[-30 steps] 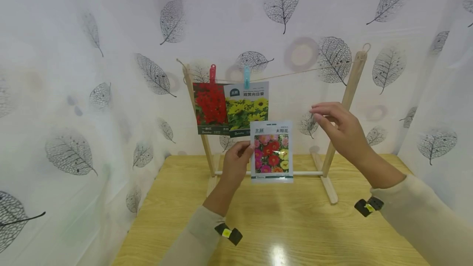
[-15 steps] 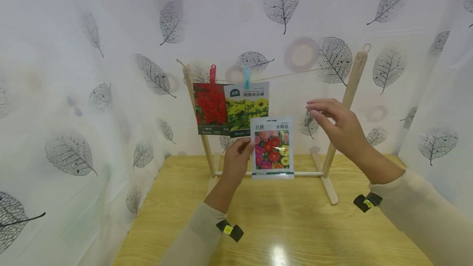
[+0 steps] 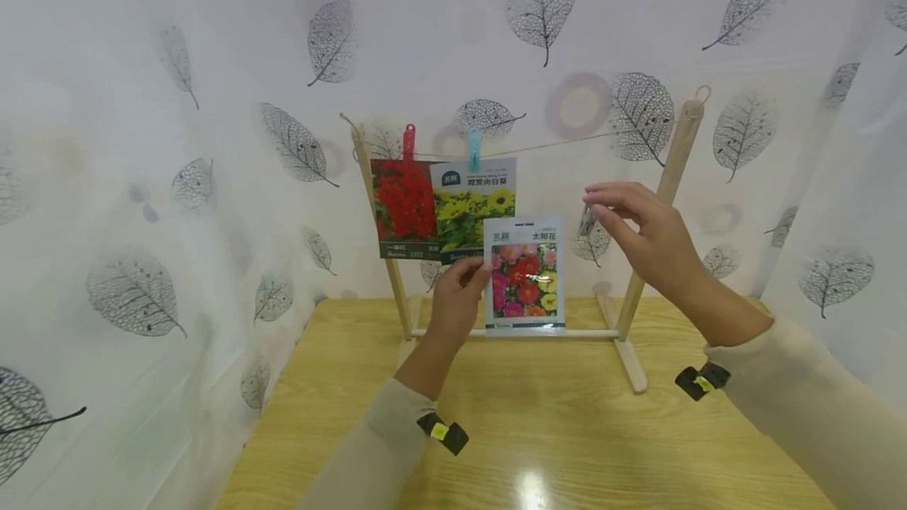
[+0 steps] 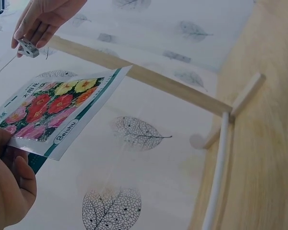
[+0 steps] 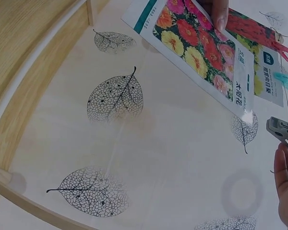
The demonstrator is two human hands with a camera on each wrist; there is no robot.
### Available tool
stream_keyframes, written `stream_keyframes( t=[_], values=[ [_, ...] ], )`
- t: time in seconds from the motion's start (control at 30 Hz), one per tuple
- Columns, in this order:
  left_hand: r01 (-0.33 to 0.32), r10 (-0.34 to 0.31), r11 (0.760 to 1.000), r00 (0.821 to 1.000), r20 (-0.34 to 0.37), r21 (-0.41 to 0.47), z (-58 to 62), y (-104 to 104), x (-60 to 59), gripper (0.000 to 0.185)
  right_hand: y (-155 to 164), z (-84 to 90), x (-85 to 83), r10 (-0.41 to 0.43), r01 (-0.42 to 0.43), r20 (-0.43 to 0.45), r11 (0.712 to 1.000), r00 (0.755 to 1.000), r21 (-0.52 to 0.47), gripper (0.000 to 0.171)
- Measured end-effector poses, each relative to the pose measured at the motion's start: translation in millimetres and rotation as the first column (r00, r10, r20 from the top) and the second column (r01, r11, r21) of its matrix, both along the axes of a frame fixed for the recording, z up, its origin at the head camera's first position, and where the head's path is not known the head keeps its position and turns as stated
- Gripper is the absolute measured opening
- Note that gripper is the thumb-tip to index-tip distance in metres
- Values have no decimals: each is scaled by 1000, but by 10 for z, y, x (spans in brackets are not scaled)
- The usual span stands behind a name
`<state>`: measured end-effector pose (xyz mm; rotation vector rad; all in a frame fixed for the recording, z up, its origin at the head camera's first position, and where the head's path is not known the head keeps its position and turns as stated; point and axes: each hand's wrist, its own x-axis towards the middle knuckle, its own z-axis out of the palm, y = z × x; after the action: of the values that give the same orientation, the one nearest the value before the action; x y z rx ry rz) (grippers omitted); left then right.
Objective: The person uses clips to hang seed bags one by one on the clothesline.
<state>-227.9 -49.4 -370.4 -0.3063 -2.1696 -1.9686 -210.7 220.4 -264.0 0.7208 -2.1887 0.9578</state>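
Observation:
My left hand [image 3: 457, 297] pinches the left edge of a white-bordered seed packet [image 3: 525, 278] printed with red, pink and yellow flowers. The packet stands upright in front of the rack, its corner overlapping a hanging packet. To the right, my right hand [image 3: 641, 227] holds a small grey clothespin [image 5: 282, 130] between thumb and fingertips, a little below the string [image 3: 588, 136]. A red-flower packet [image 3: 404, 207] hangs from a red clothespin [image 3: 409, 142]. Beside it a yellow sunflower packet [image 3: 475, 207] hangs from a light blue clothespin [image 3: 475, 149].
The string is tied between two wooden posts, the left post [image 3: 397, 290] and the right post [image 3: 662, 203]. A white rod [image 3: 595, 334] joins them low down, on a wood-grain table [image 3: 524, 415]. A leaf-patterned curtain [image 3: 212, 61] surrounds the table.
My left hand has raised the seed packet slightly toward the string. My right hand has moved a little up and to the left with the clothespin. The two hanging packets have stayed put.

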Motion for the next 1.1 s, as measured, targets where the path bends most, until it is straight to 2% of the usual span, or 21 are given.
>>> stream_keyframes(
  t=[0.4,0.7,1.1],
  values=[
    [11,-11,1000,1000,-12,28,91,56,-27,28,-68,124,-10,57,-56,38,998,998,-36,23],
    [-7,7,998,1000,0,55,128,94,-60,33,-88,260,-24,66,-65,5,997,998,-45,24],
    [-32,34,998,999,-36,56,236,140,-102,32,-123,351,-45,71,-71,2,997,997,-41,25]
  ],
)
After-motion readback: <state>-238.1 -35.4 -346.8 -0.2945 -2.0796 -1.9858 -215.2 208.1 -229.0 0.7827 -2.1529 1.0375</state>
